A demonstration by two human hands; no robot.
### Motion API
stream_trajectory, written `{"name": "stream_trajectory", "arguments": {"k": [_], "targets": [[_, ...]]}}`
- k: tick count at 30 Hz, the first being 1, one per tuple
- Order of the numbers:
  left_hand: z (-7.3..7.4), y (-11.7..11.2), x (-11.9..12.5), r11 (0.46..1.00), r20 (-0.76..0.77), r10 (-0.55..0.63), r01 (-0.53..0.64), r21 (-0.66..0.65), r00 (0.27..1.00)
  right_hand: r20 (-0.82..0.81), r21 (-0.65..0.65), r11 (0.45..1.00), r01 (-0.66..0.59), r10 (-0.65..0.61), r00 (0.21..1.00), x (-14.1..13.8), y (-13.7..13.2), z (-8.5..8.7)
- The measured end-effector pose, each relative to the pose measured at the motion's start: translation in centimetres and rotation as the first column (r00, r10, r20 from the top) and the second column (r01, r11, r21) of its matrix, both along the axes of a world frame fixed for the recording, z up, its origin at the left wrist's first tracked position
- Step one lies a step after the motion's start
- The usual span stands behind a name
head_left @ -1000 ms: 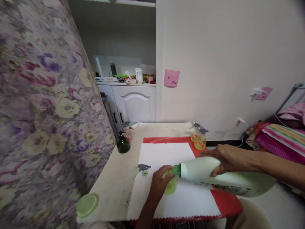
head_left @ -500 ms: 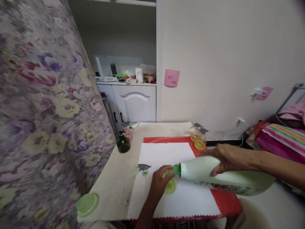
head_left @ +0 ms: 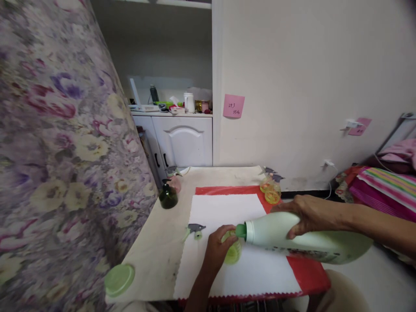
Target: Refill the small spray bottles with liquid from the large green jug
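Note:
My right hand (head_left: 308,213) grips a large pale green jug (head_left: 305,240) and holds it tipped on its side, its green spout (head_left: 241,231) pointing left. The spout meets the mouth of a small yellow-green bottle (head_left: 232,252) that stands on a white sheet (head_left: 224,208). My left hand (head_left: 217,249) is wrapped around that small bottle. A grey spray head (head_left: 195,229) lies loose on the sheet just left of my left hand.
The white sheet lies on a red mat (head_left: 307,275) on a cream table (head_left: 162,242). A green lid (head_left: 119,279) sits at the front left corner, a dark green bottle (head_left: 168,196) at the back left, two yellow spray bottles (head_left: 271,188) at the back. Flowered cloth (head_left: 61,151) fills the left.
Almost nothing differs; the jug's rear end has lifted very slightly while both hands keep their hold.

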State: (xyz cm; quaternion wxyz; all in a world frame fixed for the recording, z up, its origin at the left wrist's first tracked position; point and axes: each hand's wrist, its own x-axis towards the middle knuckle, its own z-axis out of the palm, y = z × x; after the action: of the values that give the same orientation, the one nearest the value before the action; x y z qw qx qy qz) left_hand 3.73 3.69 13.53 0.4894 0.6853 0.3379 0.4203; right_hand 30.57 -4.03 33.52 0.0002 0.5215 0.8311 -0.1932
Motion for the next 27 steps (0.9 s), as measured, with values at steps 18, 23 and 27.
{"name": "stream_trajectory", "arguments": {"k": [18,23,27], "targets": [[0.23,0.05,-0.07,1.0,-0.009,-0.007,0.007,-0.025,1.0,-0.011,-0.027,0.999,-0.019,0.019,1.0,-0.27,0.15,0.35],[0.24,-0.01,-0.1,1.0,-0.01,0.001,-0.001,-0.031,1.0,-0.012,-0.027,0.999,-0.025,0.025,1.0,-0.21,0.3,0.29],[0.35,-0.01,-0.13,1.0,-0.018,0.007,-0.007,-0.026,1.0,0.008,-0.026,1.0,-0.011,0.011,1.0,-0.13,0.38,0.18]]}}
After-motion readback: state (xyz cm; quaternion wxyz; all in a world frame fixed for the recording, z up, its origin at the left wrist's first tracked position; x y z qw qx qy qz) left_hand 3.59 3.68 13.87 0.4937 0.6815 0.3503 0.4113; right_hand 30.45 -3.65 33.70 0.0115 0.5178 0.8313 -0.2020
